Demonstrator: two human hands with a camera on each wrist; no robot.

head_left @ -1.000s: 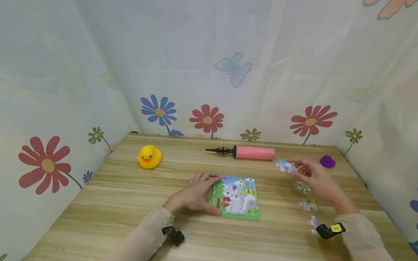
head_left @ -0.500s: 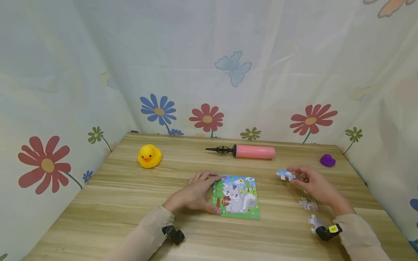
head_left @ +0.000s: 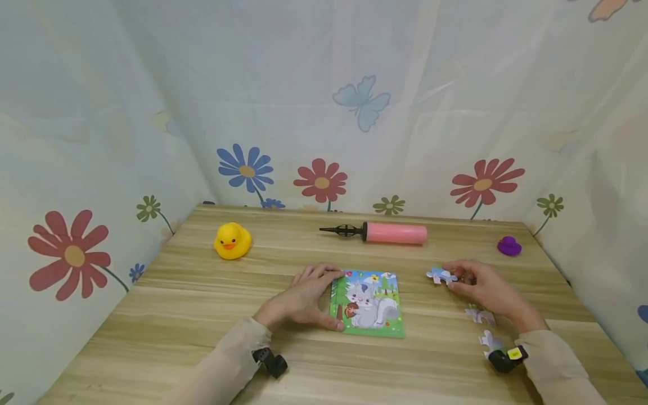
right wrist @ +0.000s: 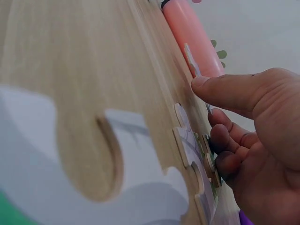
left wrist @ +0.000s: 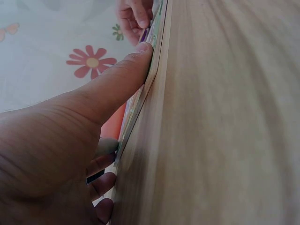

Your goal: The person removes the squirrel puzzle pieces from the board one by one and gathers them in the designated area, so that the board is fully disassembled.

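A square picture puzzle [head_left: 372, 306] showing a grey squirrel with a nut lies flat in the middle of the table. My left hand [head_left: 306, 304] rests at its left side, index fingertip by the upper corner and thumb near the lower one. In the left wrist view the straight thumb [left wrist: 117, 84] presses along the puzzle's edge. To the right of the puzzle, my right hand [head_left: 483, 284] pinches a blue-and-white puzzle piece [head_left: 439, 275] between thumb and fingers, low over the table. In the right wrist view that piece [right wrist: 191, 58] stands nearly edge-on beyond the thumb.
Loose puzzle pieces lie under and below the right hand, among them a grey piece [head_left: 480, 315] and a nearer piece [head_left: 488, 341]. Further back are a pink hand pump [head_left: 395, 233], a yellow rubber duck [head_left: 233, 241] and a small purple toy [head_left: 509, 246]. A flowered curtain [head_left: 405, 140] borders the table.
My right hand has brought the pinched piece down and slightly nearer, in a line beside the puzzle's top edge. The left hand and the puzzle have stayed put.
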